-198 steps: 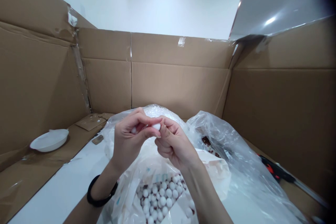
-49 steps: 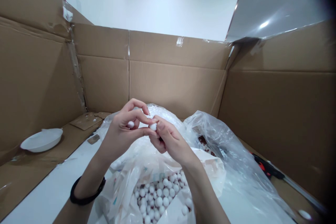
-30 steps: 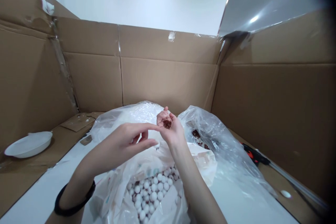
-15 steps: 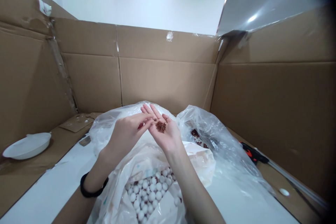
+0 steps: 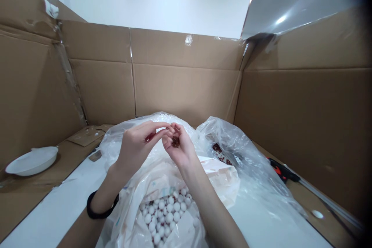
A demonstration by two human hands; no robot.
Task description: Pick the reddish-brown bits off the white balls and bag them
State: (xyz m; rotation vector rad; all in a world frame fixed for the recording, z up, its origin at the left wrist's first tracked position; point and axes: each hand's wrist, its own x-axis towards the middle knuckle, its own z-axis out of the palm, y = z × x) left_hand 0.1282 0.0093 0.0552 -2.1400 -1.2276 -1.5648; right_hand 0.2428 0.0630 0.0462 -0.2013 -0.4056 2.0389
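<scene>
My right hand point(image 5: 180, 144) is turned palm up, its fingers curled into a cup around a small heap of reddish-brown bits point(image 5: 175, 142). The kind of these bits is too small to tell. Over that cup, my left hand point(image 5: 142, 137) has thumb and fingertips brought together in a pinch, close to the right fingertips; anything between them is too small to make out. Below both hands, an open plastic bag point(image 5: 130, 213) holds many white balls point(image 5: 168, 217) with reddish bits among them. A second clear bag point(image 5: 247, 166) with dark red bits point(image 5: 221, 154) lies to the right.
Cardboard walls point(image 5: 186, 89) enclose the white table point(image 5: 261, 217) on three sides. A white dish point(image 5: 33, 161) sits at the left. Along the right edge lie a tool with a black and red handle point(image 5: 280, 169) and a small white disc point(image 5: 317, 214).
My right hand has curled its fingers from a flat, stretched palm into a cup around the bits. My left hand has shifted slightly and stays pinched above it.
</scene>
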